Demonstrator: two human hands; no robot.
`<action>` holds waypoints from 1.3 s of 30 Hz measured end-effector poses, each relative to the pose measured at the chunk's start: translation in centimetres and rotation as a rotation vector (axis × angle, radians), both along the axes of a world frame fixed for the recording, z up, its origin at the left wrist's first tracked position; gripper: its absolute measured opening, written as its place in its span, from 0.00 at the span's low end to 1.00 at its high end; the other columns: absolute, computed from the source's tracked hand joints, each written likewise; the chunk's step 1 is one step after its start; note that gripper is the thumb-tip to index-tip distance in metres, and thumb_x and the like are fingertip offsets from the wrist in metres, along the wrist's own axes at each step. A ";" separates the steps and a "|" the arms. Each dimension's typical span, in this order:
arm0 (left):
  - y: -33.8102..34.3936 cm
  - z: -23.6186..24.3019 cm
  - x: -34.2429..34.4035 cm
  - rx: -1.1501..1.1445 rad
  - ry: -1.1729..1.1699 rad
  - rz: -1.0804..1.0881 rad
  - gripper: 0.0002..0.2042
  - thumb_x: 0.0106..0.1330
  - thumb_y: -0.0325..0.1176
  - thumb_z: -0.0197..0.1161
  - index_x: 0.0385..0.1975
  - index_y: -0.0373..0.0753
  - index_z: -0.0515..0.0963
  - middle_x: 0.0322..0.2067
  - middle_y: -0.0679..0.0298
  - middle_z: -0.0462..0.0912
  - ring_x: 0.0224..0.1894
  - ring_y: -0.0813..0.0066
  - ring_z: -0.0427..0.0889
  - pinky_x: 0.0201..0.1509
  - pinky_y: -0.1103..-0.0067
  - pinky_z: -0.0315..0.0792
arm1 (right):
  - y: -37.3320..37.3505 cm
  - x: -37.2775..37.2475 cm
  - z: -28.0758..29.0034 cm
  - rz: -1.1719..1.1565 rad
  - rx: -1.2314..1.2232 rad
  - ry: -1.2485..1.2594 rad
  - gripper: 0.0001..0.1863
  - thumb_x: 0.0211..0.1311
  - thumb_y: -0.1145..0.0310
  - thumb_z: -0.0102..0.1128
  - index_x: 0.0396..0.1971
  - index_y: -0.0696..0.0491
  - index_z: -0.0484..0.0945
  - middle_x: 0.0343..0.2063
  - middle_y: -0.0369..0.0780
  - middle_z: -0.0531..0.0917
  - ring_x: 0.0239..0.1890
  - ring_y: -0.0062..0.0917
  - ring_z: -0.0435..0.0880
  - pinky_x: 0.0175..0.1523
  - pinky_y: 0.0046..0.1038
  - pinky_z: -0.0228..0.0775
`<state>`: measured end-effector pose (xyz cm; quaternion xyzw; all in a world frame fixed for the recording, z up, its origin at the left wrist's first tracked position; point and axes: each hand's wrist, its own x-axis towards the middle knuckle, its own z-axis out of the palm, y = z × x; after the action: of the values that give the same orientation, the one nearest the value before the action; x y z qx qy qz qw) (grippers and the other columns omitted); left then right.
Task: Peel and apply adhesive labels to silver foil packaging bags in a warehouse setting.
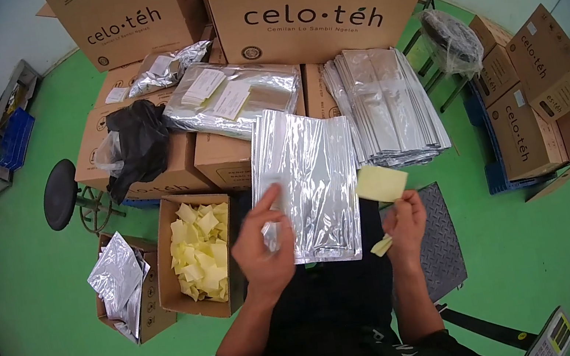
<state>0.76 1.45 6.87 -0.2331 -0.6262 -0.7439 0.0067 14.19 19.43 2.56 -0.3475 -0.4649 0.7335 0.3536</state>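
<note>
A stack of silver foil pouches (308,182) lies over my lap. My left hand (263,252) is at its left edge, index finger raised and thumb apart over the top pouch. My right hand (404,226), just right of the stack, pinches a pale yellow square slip (381,179); a smaller folded yellow piece (382,244) pokes out lower in that hand. To my left, an open carton (163,263) is full of crumpled yellow paper pieces (198,250).
Cartons (309,2) and larger pouch stacks (384,99) are ahead, with a black bag (138,145). A stool (60,191) and a box of foil scraps (118,279) are left. A metal plate (437,243), pallet cartons (524,133) and a wrapped stool (449,40) are right.
</note>
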 end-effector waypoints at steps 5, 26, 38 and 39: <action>4.5 -5.9 -0.7 -1.079 0.792 -0.063 0.14 0.58 0.28 0.60 0.43 0.29 0.75 0.57 0.42 0.74 0.65 0.52 0.70 0.71 0.62 0.61 | 0.9 0.5 0.9 -0.140 0.102 0.077 0.04 0.69 0.76 0.48 0.33 0.50 0.68 0.25 0.38 0.81 0.11 0.08 0.56 0.15 0.16 0.48; -2.2 -5.9 -5.0 -1.121 0.368 0.194 0.21 0.56 0.44 0.72 0.42 0.36 0.74 0.30 0.51 0.80 0.34 0.49 0.82 0.38 0.61 0.73 | 0.2 0.8 0.0 0.038 0.100 -0.033 0.04 0.71 0.73 0.55 0.40 0.53 0.70 0.29 0.32 0.75 0.27 0.10 0.71 0.31 0.15 0.64; -9.2 -6.5 -5.7 -0.450 -0.214 0.174 0.10 0.64 0.31 0.68 0.39 0.32 0.80 0.28 0.65 0.83 0.30 0.82 0.78 0.35 0.81 0.71 | 0.8 1.3 -2.3 -0.028 0.132 -0.080 0.05 0.69 0.74 0.56 0.42 0.55 0.72 0.33 0.38 0.80 0.32 0.21 0.82 0.35 0.23 0.77; -10.4 -6.4 -6.2 -0.356 -0.376 0.171 0.09 0.65 0.31 0.68 0.37 0.32 0.80 0.28 0.70 0.80 0.30 0.85 0.75 0.34 0.84 0.69 | 1.3 1.6 -2.6 0.003 0.120 -0.083 0.05 0.69 0.74 0.56 0.42 0.55 0.72 0.33 0.38 0.80 0.32 0.21 0.82 0.35 0.23 0.77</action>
<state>-5.44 -8.94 0.49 -0.0347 -0.7549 -0.6490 -0.0882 15.81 20.69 -0.03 -0.3549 -0.5228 0.6899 0.3532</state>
